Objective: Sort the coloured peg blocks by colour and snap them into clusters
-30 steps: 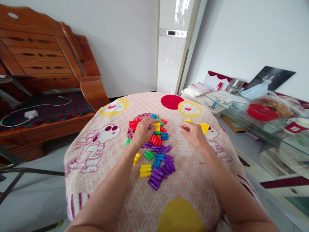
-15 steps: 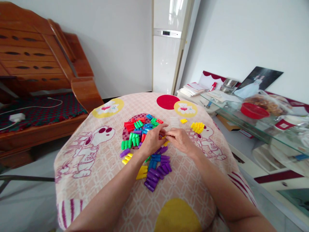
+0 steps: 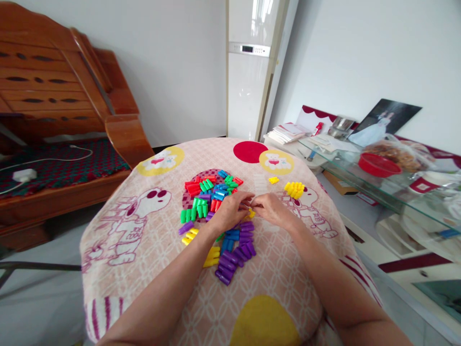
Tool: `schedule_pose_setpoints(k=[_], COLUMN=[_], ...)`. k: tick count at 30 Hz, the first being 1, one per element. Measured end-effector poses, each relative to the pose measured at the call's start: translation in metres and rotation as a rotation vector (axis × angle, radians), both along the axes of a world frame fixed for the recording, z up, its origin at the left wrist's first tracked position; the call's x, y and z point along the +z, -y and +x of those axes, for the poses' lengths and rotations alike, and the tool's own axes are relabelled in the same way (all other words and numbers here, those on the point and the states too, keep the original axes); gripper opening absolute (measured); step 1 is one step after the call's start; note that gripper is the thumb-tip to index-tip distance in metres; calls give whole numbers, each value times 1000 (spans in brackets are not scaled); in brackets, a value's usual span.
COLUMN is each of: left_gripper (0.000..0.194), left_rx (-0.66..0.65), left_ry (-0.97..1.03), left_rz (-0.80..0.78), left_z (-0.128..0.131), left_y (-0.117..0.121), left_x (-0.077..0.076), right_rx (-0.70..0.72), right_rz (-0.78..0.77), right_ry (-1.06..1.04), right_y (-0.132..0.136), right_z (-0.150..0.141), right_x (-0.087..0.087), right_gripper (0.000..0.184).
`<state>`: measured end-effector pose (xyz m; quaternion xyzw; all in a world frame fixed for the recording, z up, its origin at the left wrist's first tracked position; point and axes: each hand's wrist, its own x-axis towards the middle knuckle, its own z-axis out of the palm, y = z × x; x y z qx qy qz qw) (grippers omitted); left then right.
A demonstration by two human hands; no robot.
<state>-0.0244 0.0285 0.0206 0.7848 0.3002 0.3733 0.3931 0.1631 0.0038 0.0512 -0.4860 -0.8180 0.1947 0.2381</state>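
Note:
My left hand (image 3: 229,211) hangs over the right side of a heap of small coloured plastic pieces that look like pen caps. Its fingers are bent and closed. Facing it, my right hand (image 3: 272,209) is pinched, fingertips close to those of the left; whatever is between them is too small or hidden. Just below the fingertips are yellow pieces (image 3: 251,213). Purple pieces (image 3: 230,262) and blue pieces (image 3: 228,244) lie nearer to me. Green pieces (image 3: 194,209) and red pieces (image 3: 193,187) are to the left. A yellow cluster (image 3: 294,190) stands apart at the right.
A patterned cloth (image 3: 151,269) covers the round table. Near its far side are a small yellow group (image 3: 273,180) and a pale translucent piece (image 3: 259,182). At right is a glass shelf (image 3: 403,202) with a red bowl (image 3: 379,165); at left, a wooden bench (image 3: 122,132).
My hands have shifted slightly: the right fingertips have drawn a little apart from the left. More of the yellow pieces beneath them shows. The heap looks the same.

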Motion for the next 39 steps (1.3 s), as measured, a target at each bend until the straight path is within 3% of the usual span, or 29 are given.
schedule_pose_setpoints(k=[11,15,18,21,23,25,32,39], left_gripper=[44,33,29,30,31,32,32,31], left_rx=[25,160,297,375,400,412,449,542], left_ry=[-29,20,85,149,179,202,268,247], left_rz=[5,26,27,-11,-44,-63,-57,-19], left_z=[-4,-15,-29,-38,-41,-41,-43,-49], left_y=[-1,-5,-13,-20,-22,-22,-22,-22], left_x=[3,11,14,13,12,11,14,18], right_rx=[-66,-120,-302,-608,-765,-829,-752,-687], right_rz=[-47,37,115,202,178,119,-15,-131], right_ry=[114,112,147,288,435,543,682,757], right_y=[7,2,-9,-23,-35,-47,-74,-78], right_z=[-9,5,38,79,102,117,130,134], right_x=[6,7,21,40,49,52,36,33], right_gripper=[20,20,19,22,25,28,32,30])
